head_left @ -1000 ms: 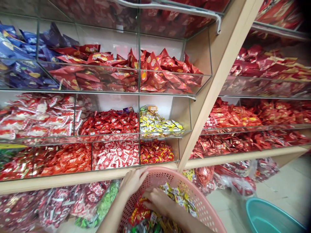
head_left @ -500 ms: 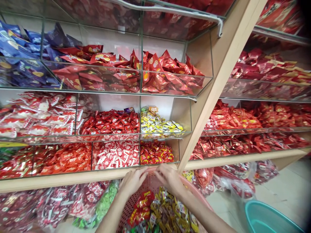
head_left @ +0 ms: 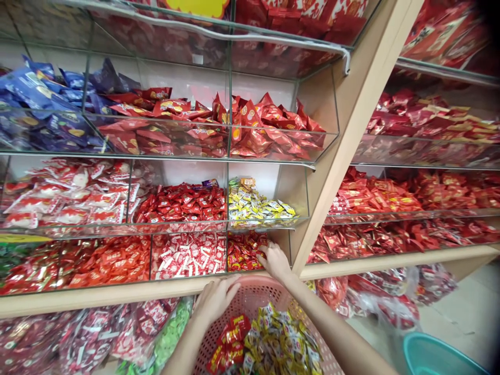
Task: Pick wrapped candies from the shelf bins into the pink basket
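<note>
A pink perforated plastic basket (head_left: 261,284) stands in front of me, against the lowest shelf edge. Inside it lie yellow-and-white wrapped candies (head_left: 275,338) and a few red packets (head_left: 230,341). My left hand (head_left: 216,301) grips the left part of the basket's rim. Above the basket, my right hand (head_left: 274,259) reaches into the bottom bin of small red-and-yellow wrapped candies (head_left: 246,250). Its fingers are apart and slightly bent over the candies, with nothing visible held in them.
Clear-fronted bins above hold yellow-white candies (head_left: 253,203), red candies (head_left: 183,203) and blue packets (head_left: 42,104). A slanting wooden divider (head_left: 351,146) separates the shelves. Below are bagged candies (head_left: 97,333); a teal tub (head_left: 433,351) sits at the lower right.
My right hand has moved up from the basket's rim into the red-and-yellow candy bin. My left hand stays on the rim. The view has shifted slightly upward.
</note>
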`<action>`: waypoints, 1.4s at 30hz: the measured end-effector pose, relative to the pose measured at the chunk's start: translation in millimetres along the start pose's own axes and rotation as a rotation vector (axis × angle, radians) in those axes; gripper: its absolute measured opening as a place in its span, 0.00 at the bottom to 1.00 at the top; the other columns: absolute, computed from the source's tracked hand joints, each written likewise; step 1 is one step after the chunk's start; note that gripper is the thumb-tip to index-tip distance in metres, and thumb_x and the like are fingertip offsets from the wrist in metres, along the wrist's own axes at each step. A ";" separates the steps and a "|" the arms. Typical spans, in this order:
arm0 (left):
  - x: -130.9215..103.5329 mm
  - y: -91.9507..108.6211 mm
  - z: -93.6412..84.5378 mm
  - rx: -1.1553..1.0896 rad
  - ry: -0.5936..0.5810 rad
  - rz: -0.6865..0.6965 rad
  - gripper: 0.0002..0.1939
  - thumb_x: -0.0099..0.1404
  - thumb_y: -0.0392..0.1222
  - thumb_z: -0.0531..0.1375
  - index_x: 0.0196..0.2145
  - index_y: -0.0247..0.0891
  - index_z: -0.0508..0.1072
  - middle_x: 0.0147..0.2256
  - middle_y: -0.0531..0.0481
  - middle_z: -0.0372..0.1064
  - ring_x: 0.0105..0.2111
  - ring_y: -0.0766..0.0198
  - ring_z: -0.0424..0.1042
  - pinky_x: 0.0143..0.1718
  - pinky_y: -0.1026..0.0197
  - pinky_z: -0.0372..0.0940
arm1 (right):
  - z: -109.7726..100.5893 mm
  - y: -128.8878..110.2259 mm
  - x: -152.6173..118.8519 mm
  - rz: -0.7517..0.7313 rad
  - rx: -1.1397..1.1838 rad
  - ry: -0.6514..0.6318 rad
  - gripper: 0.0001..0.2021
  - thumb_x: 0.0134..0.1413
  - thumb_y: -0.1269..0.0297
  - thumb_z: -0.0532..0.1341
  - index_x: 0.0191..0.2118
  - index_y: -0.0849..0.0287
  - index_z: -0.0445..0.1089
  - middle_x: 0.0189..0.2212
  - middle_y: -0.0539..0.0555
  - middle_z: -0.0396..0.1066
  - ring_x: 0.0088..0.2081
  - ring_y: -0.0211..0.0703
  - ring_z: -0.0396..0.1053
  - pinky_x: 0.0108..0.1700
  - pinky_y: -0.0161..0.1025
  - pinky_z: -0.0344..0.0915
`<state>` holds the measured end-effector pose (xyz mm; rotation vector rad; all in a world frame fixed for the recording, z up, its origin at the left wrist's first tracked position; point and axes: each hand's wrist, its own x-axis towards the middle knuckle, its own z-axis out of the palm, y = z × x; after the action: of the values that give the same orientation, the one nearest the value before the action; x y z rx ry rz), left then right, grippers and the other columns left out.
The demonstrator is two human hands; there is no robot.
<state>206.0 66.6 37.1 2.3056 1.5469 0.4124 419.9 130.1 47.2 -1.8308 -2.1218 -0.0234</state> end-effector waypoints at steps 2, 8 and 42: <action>-0.3 0.2 -0.1 0.002 0.001 0.003 0.26 0.63 0.58 0.38 0.52 0.54 0.63 0.49 0.54 0.69 0.47 0.57 0.68 0.48 0.54 0.61 | -0.8 3.5 -3.3 -0.009 0.002 -0.006 0.13 0.55 0.60 0.54 0.43 0.58 0.70 0.40 0.61 0.66 0.44 0.49 0.62 0.43 0.41 0.59; 0.1 2.8 -1.8 0.014 -0.001 0.011 0.26 0.63 0.58 0.38 0.52 0.54 0.63 0.49 0.54 0.69 0.46 0.55 0.68 0.47 0.52 0.61 | -6.2 13.8 -12.7 -0.070 0.031 -0.028 0.15 0.54 0.66 0.54 0.47 0.57 0.68 0.38 0.59 0.65 0.43 0.48 0.61 0.43 0.40 0.58; -0.6 5.1 -4.2 0.009 -0.005 0.004 0.26 0.63 0.57 0.38 0.52 0.53 0.63 0.49 0.54 0.68 0.47 0.55 0.68 0.48 0.52 0.61 | -3.8 12.6 -18.7 -0.025 0.125 0.029 0.13 0.50 0.71 0.56 0.43 0.59 0.63 0.41 0.56 0.68 0.43 0.45 0.62 0.42 0.36 0.55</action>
<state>208.3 64.7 43.1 2.3150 1.5450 0.4015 435.2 113.5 43.3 -1.7227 -2.0766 0.0745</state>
